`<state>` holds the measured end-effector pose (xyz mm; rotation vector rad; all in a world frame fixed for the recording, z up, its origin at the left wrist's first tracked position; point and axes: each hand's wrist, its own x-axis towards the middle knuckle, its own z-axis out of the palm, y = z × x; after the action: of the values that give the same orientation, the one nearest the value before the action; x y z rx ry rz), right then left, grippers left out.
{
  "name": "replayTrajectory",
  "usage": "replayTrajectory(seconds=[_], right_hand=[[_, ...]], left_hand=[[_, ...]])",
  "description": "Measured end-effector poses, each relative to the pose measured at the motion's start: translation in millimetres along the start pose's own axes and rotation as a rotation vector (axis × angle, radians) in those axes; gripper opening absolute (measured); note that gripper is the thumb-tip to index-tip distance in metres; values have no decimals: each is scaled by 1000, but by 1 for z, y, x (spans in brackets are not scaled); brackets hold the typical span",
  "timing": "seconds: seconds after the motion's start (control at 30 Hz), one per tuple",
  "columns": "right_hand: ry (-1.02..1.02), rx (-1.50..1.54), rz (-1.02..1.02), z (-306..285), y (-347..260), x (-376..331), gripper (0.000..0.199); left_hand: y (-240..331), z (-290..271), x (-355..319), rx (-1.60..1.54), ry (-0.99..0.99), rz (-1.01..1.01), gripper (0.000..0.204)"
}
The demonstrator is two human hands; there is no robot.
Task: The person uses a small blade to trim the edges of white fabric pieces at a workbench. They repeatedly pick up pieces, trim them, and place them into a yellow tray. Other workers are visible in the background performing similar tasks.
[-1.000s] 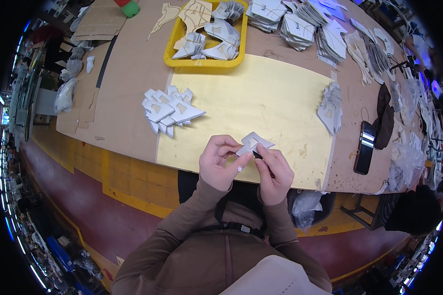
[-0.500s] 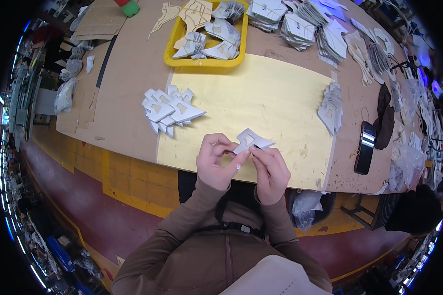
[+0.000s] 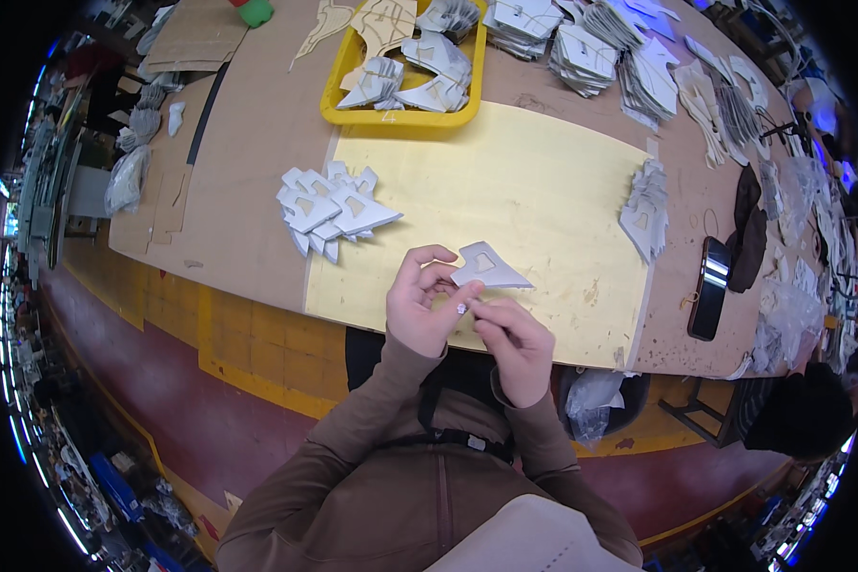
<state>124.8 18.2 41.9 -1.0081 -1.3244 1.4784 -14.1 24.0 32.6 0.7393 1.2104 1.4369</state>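
Note:
My left hand (image 3: 421,303) pinches a light grey, pointed cut-out piece (image 3: 486,268) between thumb and fingers, above the yellow sheet. The flat piece has a small window cut in it, and its tip points right. Just below it, my right hand (image 3: 517,345) has thumb and forefinger pressed together beside my left thumb. A small white bit (image 3: 461,309) shows on that thumb; whether the right fingertips hold anything is hidden. To the left lies a loose pile of similar pieces (image 3: 329,212). Another overlapping stack of pieces (image 3: 644,214) rests near the sheet's right edge.
The yellow sheet (image 3: 534,172) covers the table's middle. Beyond it stands a yellow tray (image 3: 405,119) with pieces inside. Several tied stacks of white pieces (image 3: 582,59) lie at the far right. A phone (image 3: 710,286) and dark cloth (image 3: 745,229) are on the right.
My right hand has let go of the piece's edge and moved slightly down and left to my left thumb. My left hand keeps its hold on the piece.

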Motion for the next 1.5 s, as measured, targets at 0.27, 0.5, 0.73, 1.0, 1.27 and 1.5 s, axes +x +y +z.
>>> replayTrajectory(seconds=[0.27, 0.5, 0.73, 1.0, 1.27, 1.5], right_hand=[[-232, -544, 31, -23, -12, 7, 45], [201, -942, -192, -60, 2, 22, 35], [254, -774, -303, -49, -2, 19, 29], [-212, -398, -399, 16, -15, 24, 26], [-263, -358, -316, -1, -16, 16, 19], [-268, -360, -545, -19, -12, 12, 24]], left_hand=[[0, -24, 11, 200, 109, 93, 33], [20, -110, 36, 412, 452, 289, 31], [27, -110, 32, 906, 639, 598, 41], [14, -31, 4, 524, -103, 321, 70], [21, -40, 9, 557, -421, 241, 89], [25, -28, 2, 391, -550, 30, 76]])
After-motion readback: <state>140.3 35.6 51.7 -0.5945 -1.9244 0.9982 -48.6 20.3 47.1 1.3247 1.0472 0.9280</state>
